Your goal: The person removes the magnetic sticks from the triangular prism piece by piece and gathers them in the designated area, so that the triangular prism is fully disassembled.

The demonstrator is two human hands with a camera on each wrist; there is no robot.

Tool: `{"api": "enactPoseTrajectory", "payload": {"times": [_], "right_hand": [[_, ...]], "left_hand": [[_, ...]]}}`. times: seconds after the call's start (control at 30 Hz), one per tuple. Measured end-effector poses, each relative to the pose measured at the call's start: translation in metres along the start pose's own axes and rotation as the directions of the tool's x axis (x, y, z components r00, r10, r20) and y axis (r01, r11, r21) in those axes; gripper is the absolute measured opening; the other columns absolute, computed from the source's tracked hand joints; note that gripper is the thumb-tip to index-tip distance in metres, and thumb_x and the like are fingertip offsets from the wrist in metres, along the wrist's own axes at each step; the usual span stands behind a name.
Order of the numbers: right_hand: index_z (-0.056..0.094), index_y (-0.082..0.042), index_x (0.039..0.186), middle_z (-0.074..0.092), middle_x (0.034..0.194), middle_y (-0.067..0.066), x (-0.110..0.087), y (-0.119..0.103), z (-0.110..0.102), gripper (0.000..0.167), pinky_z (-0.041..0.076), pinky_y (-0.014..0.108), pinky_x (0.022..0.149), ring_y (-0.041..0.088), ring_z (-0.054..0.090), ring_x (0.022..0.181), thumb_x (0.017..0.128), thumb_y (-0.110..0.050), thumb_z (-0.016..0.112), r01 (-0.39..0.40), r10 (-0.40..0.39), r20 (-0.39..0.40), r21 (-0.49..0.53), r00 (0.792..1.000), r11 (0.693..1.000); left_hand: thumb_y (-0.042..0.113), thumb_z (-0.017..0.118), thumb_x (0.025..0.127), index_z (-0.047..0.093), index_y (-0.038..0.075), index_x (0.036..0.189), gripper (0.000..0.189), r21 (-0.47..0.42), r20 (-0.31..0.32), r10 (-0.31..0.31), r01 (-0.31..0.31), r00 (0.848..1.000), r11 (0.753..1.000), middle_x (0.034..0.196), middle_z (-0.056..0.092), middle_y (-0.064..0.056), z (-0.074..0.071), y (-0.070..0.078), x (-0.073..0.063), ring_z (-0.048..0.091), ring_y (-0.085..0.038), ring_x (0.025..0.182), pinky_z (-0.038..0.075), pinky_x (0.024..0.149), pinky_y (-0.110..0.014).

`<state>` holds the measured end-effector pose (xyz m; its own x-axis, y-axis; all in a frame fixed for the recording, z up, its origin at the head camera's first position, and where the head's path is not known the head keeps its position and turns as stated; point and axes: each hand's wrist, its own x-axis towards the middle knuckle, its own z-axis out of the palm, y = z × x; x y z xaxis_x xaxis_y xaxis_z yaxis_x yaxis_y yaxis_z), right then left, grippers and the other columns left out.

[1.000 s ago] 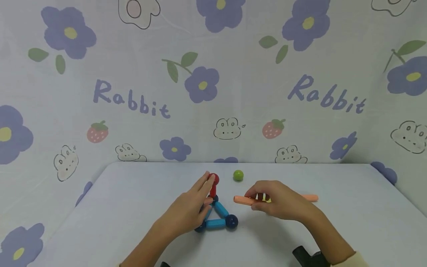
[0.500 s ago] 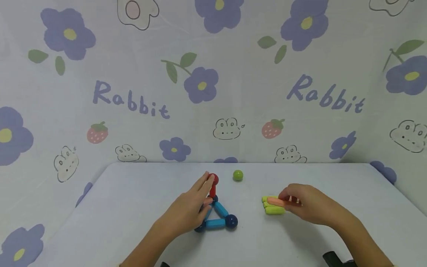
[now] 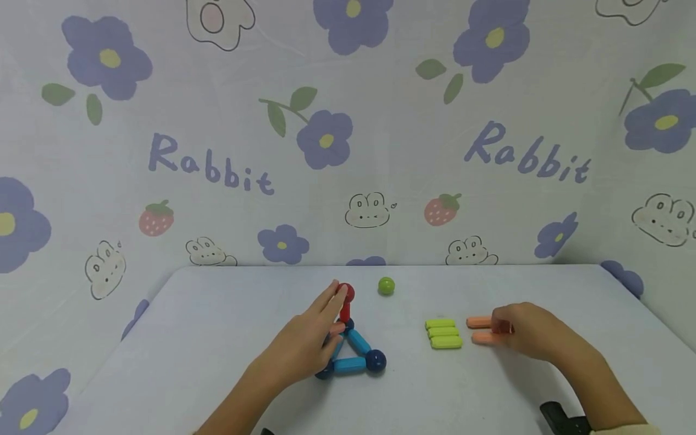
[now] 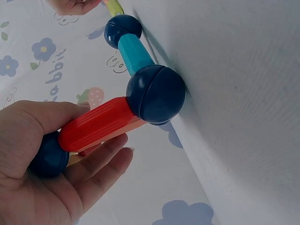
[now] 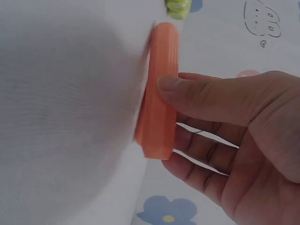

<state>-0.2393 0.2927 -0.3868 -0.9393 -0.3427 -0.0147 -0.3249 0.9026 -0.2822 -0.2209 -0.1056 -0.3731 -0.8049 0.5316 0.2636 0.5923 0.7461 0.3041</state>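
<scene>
Right hand [image 3: 535,332]: thumb and fingers pinching orange rod [image 5: 161,110]; lime rods [image 3: 443,333] past fingertips. Left hand [image 3: 304,345]: thumb and fingers round red rod [image 4: 101,124] (navy ball [image 4: 48,155] by palm).

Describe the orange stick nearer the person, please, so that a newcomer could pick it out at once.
On the white table, find the three side-by-side yellow-green sticks. Just to their right, in the right hand, is the nearer orange stick. Unlike the farther orange stick, it is closer to the person and has the thumb against it.
</scene>
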Motion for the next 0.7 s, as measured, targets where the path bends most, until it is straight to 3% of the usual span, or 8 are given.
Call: {"api": "enactPoseTrajectory", "payload": {"times": [0.17,0.33,0.7], "right_hand": [[0.069,-0.012,0.085,0.06,0.08,-0.001,0.006,0.002,0.005,0.011,0.048,0.038,0.066,0.019,0.051,0.074,0.085,-0.005,0.077,-0.053,0.053,0.02,-0.021,0.998,0.998],[0.071,-0.011,0.084,0.061,0.08,0.0,0.01,0.002,0.01,0.012,0.05,0.04,0.068,0.02,0.052,0.074,0.082,0.0,0.076,-0.061,0.059,-0.032,-0.055,0.998,0.997],[0.073,-0.013,0.083,0.061,0.077,-0.004,0.01,0.006,0.016,0.022,0.053,0.041,0.068,0.018,0.054,0.071,0.077,0.008,0.076,0.03,-0.054,-0.183,-0.131,0.982,0.991]], "left_hand": [[0.011,0.072,0.093,0.031,0.004,0.156,0.076,-0.002,0.004,-0.005,0.005,1.0,1.0,0.161,0.028,-0.017,0.0,0.0,0.0,0.061,-0.03,0.12,0.053,0.092,-0.037],[0.012,0.072,0.093,0.031,0.004,0.156,0.075,0.002,0.008,-0.012,0.012,1.0,1.0,0.161,0.028,-0.017,-0.001,0.001,0.0,0.059,-0.031,0.123,0.052,0.093,-0.039],[0.01,0.073,0.092,0.03,0.004,0.156,0.077,-0.008,-0.004,-0.002,0.002,1.0,1.0,0.161,0.028,-0.017,-0.001,0.001,-0.001,0.063,-0.029,0.116,0.053,0.091,-0.035]]}}
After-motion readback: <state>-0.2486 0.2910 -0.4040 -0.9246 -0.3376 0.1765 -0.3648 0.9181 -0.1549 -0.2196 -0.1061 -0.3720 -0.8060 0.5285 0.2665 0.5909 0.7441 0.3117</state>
